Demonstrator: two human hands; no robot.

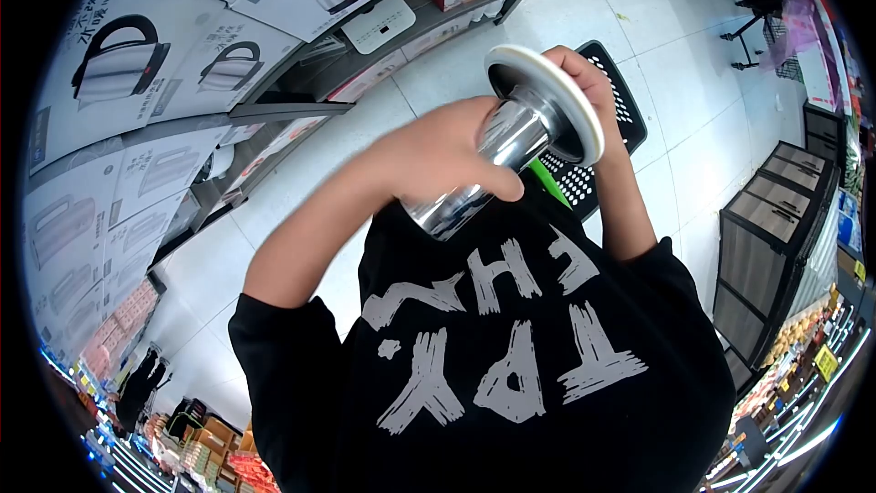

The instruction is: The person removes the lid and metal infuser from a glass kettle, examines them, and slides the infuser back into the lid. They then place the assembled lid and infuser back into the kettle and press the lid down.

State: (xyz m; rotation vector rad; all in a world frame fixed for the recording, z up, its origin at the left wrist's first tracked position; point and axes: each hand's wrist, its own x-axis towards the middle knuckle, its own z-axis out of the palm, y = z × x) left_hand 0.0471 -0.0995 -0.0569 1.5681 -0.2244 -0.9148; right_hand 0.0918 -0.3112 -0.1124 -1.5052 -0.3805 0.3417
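A shiny metal cylinder (520,132) with a wide, white-rimmed round disc (558,96) at its upper end is held tilted in front of my chest. My left hand (447,151) is wrapped around the cylinder, slightly blurred, its thumb lying across the metal. Behind the disc's far edge, my right hand (589,78) grips the rim with curled fingers; part of that hand is hidden by the disc. Beneath the hands is a black perforated basket (630,114), with a bright green strip (550,184) showing beside it.
Stacked kettle boxes (119,64) fill the shelving at the left. Under them, a white flat appliance (379,25) sits on a dark shelf (315,82). Dark cabinets (776,246) stand at the right on the pale tiled floor (703,119). A wheeled cart (771,32) is farther off.
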